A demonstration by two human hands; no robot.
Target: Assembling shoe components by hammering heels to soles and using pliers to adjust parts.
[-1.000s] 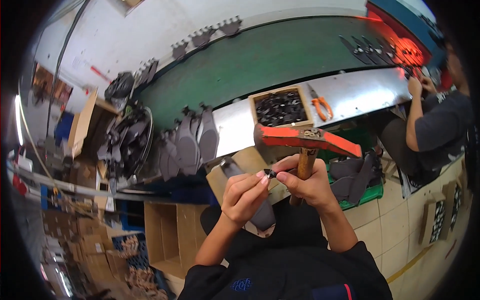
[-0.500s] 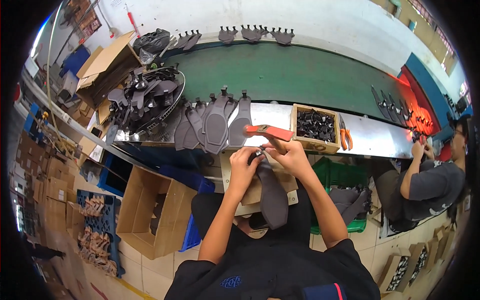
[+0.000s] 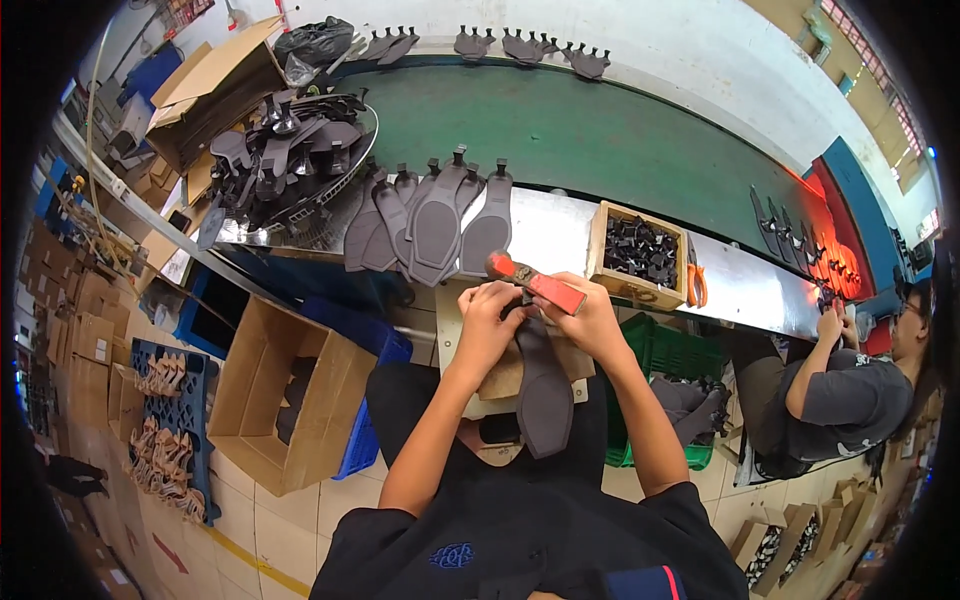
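Observation:
A dark grey shoe sole slants across the wooden block in front of me, its wide toe end toward my lap. My left hand is closed round its narrow heel end, where a small dark piece shows partly between my fingers. My right hand grips a hammer with a red head, which hangs just above the heel end. My right fingertips come close to the left ones there. The hammer's handle is mostly hidden by the hand.
Several heeled soles lie on the metal ledge, left of a wooden box of small black parts. Orange-handled pliers lie beside it. A heaped basket stands left, a green crate right. A co-worker sits at far right.
The hammer head has turned and sits closer over my right hand. My hands stay at the sole's heel end. The whole view has shifted a little.

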